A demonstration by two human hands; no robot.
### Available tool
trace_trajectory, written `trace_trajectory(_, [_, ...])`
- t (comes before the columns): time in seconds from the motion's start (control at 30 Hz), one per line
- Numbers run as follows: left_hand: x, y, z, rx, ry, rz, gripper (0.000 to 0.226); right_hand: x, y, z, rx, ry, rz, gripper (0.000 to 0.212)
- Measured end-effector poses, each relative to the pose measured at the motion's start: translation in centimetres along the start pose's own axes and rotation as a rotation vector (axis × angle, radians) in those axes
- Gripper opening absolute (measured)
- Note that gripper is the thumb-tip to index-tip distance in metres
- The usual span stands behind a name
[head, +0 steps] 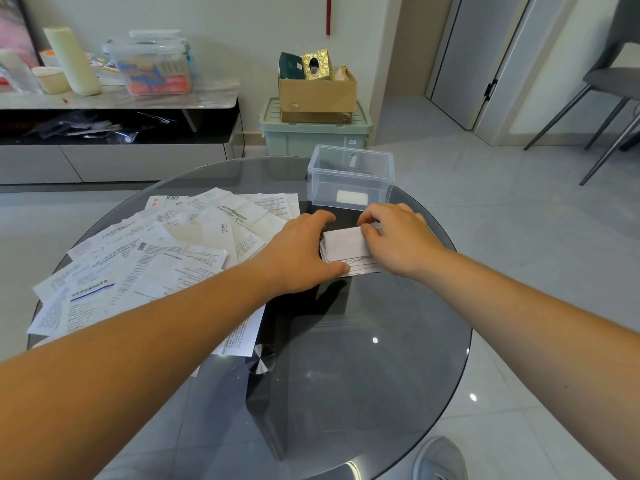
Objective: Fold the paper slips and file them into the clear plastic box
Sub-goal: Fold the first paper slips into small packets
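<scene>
White folded slips are sitting in a small stack (346, 247) between our hands, near the far side of the table (363, 375), just in front of the box (325, 188). We are gripping the stack's left edge with our left hand (298, 252), fingers arched over the far side and thumb pressing at the near corner. Our right hand (398, 237) is curling its fingers down on the far right corner, pinching it.

We are judging the task as partway through. Several slips are already folded and gathered, but the box is looking nearly empty. A pale patch is showing low on it, and we are not able to tell whether that is a label or a slip inside. Many loose slips (156, 258) are lying flat and overlapping to the left, waiting to be folded.

The stack is looking slightly fanned, its edges not squared and its top sheet blank and pale, while the loose slips are showing printed text and creases.
</scene>
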State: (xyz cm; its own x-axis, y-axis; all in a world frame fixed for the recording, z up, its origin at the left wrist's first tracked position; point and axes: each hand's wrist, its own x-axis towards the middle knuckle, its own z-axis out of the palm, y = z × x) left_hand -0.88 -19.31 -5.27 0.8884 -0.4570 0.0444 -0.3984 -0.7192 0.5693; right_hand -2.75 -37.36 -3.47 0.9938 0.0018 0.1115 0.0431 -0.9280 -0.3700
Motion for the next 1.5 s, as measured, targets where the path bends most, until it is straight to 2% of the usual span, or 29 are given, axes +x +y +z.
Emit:
trace_trajectory(0.3, [-0.1, -0.1, -0.6, 0.027, 0.073, 0.023, 0.087, -0.3, -0.2, -0.3, 0.106, 0.067, -0.015, 0.02])
trace_trajectory(0.63, [-0.5, -0.6, -1.3, 0.021, 0.078, 0.028, 0.085, -0.1, 0.0, 0.0, 0.194, 0.114, -0.062, 0.014])
trace_trajectory(0.77, [-0.5, -0.4, -1.2, 0.029, 0.072, 0.034, 0.077, 0.0, 0.4, 0.3, 0.209, 0.113, -0.077, 0.008])
trace_trajectory(0.87, [-0.4, -0.3, -0.8, 0.038, 0.056, 0.026, 0.069, 0.0, 0.5, 0.3, 0.236, 0.064, -0.097, 0.015])
trace_trajectory(0.97, [-0.2, -0.1, -0.3, 0.054, 0.057, 0.055, 0.052, 0.0, 0.6, 0.0, 0.068, -0.065, -0.178, 0.03])
trace_trajectory(1.07, [0.2, -0.1, -0.1, 0.087, 0.051, 0.016, 0.039, 0.1, 0.8, 0.0, -0.118, -0.146, -0.264, 0.03])
trace_trajectory(1.17, [0.6, 0.1, -0.1, 0.13, 0.011, -0.017, 0.038, 0.0, 1.1, 0.2, -0.25, -0.177, -0.301, 0.029])
trace_trajectory(1.27, [0.9, 0.6, -0.6, 0.171, -0.067, -0.033, 0.045, -0.1, 1.0, 0.1, -0.278, -0.174, -0.325, 0.03])
trace_trajectory(1.5, [1.1, 1.3, -1.3, 0.158, -0.184, -0.061, 0.03, 0.1, 0.3, -0.2, -0.27, -0.251, -0.335, 0.042])
